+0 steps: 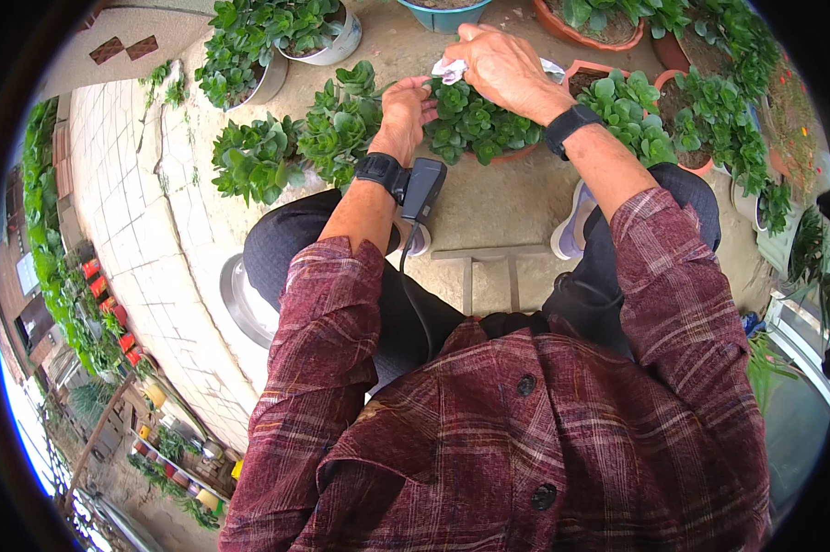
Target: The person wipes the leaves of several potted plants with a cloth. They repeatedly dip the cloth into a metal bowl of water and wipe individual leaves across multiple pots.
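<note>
Before me, a leafy green succulent (485, 124) grows in a reddish-brown pot standing on the concrete. Over its far side is my right hand (501, 69), its fingers closed on a crumpled white cloth or tissue (449, 71); more white material (551, 70) shows beyond the wrist. My left hand (407, 110) is at the plant's left edge, fingers curled near the leaves; whether it pinches a leaf is too small to tell. Each wrist wears a black strap, and the left one bears a small dark device (423, 190) with a cable.
Leafy plants (342, 117) stand close on the left, more potted ones (625, 114) on the right. A white pot (325, 41) and a blue-green pot (446, 15) are farther off. A metal basin (239, 303) lies beside my left knee. A metal frame (491, 254) is on the ground between my feet.
</note>
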